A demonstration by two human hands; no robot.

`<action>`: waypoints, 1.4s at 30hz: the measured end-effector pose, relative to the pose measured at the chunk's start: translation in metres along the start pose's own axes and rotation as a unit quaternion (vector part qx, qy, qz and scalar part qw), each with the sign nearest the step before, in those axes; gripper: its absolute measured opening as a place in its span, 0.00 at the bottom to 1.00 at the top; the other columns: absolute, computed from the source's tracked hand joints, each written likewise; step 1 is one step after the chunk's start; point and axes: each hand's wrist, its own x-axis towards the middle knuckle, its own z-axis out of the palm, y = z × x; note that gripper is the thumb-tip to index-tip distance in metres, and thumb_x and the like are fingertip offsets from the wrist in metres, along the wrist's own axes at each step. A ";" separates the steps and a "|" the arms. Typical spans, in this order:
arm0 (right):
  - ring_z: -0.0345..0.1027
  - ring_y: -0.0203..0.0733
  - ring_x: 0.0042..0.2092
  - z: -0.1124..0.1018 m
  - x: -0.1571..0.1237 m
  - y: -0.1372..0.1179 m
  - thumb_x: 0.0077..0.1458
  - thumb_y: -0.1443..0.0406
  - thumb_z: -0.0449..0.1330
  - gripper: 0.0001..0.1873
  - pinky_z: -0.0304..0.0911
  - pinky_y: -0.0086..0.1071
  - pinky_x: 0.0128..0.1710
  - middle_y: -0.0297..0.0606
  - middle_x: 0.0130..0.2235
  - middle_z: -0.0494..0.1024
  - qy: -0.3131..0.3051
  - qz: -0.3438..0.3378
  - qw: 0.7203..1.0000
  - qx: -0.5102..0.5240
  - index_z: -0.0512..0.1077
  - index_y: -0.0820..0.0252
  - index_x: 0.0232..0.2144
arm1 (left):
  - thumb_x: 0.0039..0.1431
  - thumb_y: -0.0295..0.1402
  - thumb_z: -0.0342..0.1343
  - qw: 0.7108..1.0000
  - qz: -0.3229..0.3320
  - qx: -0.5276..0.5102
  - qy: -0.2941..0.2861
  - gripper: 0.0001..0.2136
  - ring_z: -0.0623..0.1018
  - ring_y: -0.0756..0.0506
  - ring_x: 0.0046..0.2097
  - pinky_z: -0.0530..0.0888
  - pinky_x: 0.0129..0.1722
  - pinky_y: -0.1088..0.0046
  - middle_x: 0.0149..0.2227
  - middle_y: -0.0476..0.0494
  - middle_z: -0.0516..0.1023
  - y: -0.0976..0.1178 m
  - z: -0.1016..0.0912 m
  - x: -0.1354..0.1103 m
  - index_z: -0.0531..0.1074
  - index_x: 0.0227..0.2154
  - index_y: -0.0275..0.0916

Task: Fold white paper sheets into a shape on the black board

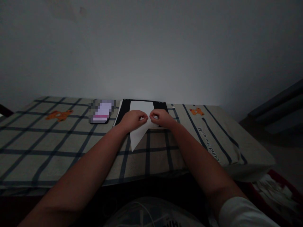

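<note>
A white sheet of paper (136,138) lies over a black notebook or pad (124,110), its pointed lower corner hanging past the pad's near edge. My left hand (134,120) is closed, thumb and fingers pinching the paper near its middle. Right beside it, my right hand (162,118) pinches the same paper, the fingertips of both hands almost touching. Part of the sheet is visible beyond my hands, flat on the black cover. How the paper is folded under my fingers is hidden.
A phone (101,113) with a lit, blurred screen lies left of the pad. The checked tablecloth (71,135) with orange bear prints covers the table, which meets a plain wall (151,56). A red container (279,179) with pale items stands low at the right.
</note>
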 end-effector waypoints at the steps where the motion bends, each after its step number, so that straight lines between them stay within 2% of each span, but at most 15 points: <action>1: 0.67 0.39 0.36 0.001 0.000 0.000 0.51 0.65 0.57 0.06 0.58 0.31 0.38 0.38 0.32 0.75 -0.003 0.000 1.000 0.003 0.73 0.62 0.30 | 0.59 0.41 0.52 1.000 0.000 0.008 0.002 0.14 0.74 0.47 0.32 0.61 0.29 0.72 0.31 0.44 0.80 0.000 0.000 0.000 0.80 0.35 0.41; 6: 0.65 0.38 0.35 0.003 -0.001 -0.001 0.50 0.65 0.56 0.06 0.56 0.31 0.37 0.36 0.32 0.74 -0.009 0.027 0.999 -0.014 0.72 0.60 0.29 | 0.59 0.41 0.53 1.000 -0.005 0.015 -0.002 0.13 0.75 0.46 0.33 0.62 0.30 0.72 0.32 0.45 0.81 0.002 0.000 -0.001 0.80 0.35 0.41; 14: 0.61 0.37 0.31 -0.005 0.000 -0.007 0.48 0.66 0.56 0.05 0.51 0.30 0.31 0.35 0.29 0.71 0.005 0.074 0.996 -0.047 0.72 0.61 0.27 | 0.59 0.41 0.52 1.000 0.008 0.020 -0.001 0.14 0.76 0.45 0.33 0.63 0.31 0.72 0.32 0.43 0.81 0.002 -0.004 0.000 0.81 0.37 0.40; 19: 0.59 0.35 0.29 -0.010 -0.002 0.001 0.47 0.67 0.57 0.03 0.49 0.29 0.29 0.33 0.27 0.70 0.013 0.098 0.993 -0.062 0.71 0.60 0.26 | 0.59 0.41 0.53 1.000 -0.008 0.025 0.000 0.14 0.75 0.46 0.33 0.62 0.30 0.72 0.33 0.44 0.81 -0.002 -0.006 0.000 0.81 0.36 0.41; 23: 0.60 0.35 0.29 -0.011 -0.003 0.007 0.49 0.66 0.56 0.04 0.51 0.29 0.29 0.33 0.27 0.70 0.044 0.114 0.990 -0.072 0.71 0.60 0.27 | 0.59 0.40 0.52 1.000 -0.013 0.015 0.010 0.14 0.74 0.47 0.32 0.62 0.30 0.72 0.32 0.44 0.81 -0.004 -0.008 0.000 0.81 0.35 0.40; 26: 0.63 0.37 0.31 -0.004 -0.002 0.007 0.53 0.64 0.56 0.07 0.55 0.30 0.32 0.36 0.31 0.73 0.042 0.069 0.996 -0.050 0.73 0.60 0.32 | 0.59 0.40 0.52 1.000 -0.009 0.006 0.005 0.14 0.74 0.47 0.31 0.62 0.30 0.72 0.32 0.44 0.80 -0.001 -0.008 -0.001 0.80 0.35 0.40; 28: 0.67 0.39 0.37 0.002 -0.001 0.007 0.56 0.62 0.56 0.10 0.59 0.32 0.38 0.40 0.35 0.77 0.015 0.004 1.000 -0.018 0.75 0.61 0.35 | 0.58 0.41 0.52 1.000 -0.010 0.002 0.003 0.13 0.74 0.47 0.31 0.61 0.30 0.73 0.32 0.45 0.80 0.001 -0.007 -0.001 0.80 0.35 0.41; 30: 0.68 0.40 0.40 0.006 0.000 0.006 0.58 0.62 0.55 0.12 0.59 0.33 0.42 0.41 0.36 0.78 -0.006 -0.027 1.000 -0.005 0.76 0.61 0.34 | 0.58 0.41 0.52 1.000 -0.017 0.001 0.005 0.13 0.74 0.48 0.32 0.61 0.30 0.73 0.32 0.46 0.80 0.003 -0.006 -0.002 0.80 0.35 0.42; 38: 0.69 0.41 0.37 0.000 0.000 0.002 0.59 0.63 0.55 0.13 0.59 0.33 0.40 0.43 0.33 0.78 -0.011 -0.041 0.998 -0.052 0.78 0.63 0.31 | 0.55 0.41 0.54 0.997 -0.062 0.030 0.025 0.12 0.73 0.46 0.30 0.59 0.27 0.72 0.30 0.45 0.80 0.006 -0.007 -0.002 0.79 0.31 0.41; 42: 0.67 0.41 0.37 -0.004 0.000 0.001 0.59 0.64 0.56 0.12 0.58 0.34 0.39 0.42 0.33 0.78 -0.004 -0.026 0.997 -0.078 0.78 0.63 0.30 | 0.54 0.41 0.54 0.994 -0.086 0.046 0.045 0.12 0.73 0.45 0.30 0.60 0.27 0.71 0.29 0.44 0.79 0.004 -0.008 -0.001 0.79 0.30 0.41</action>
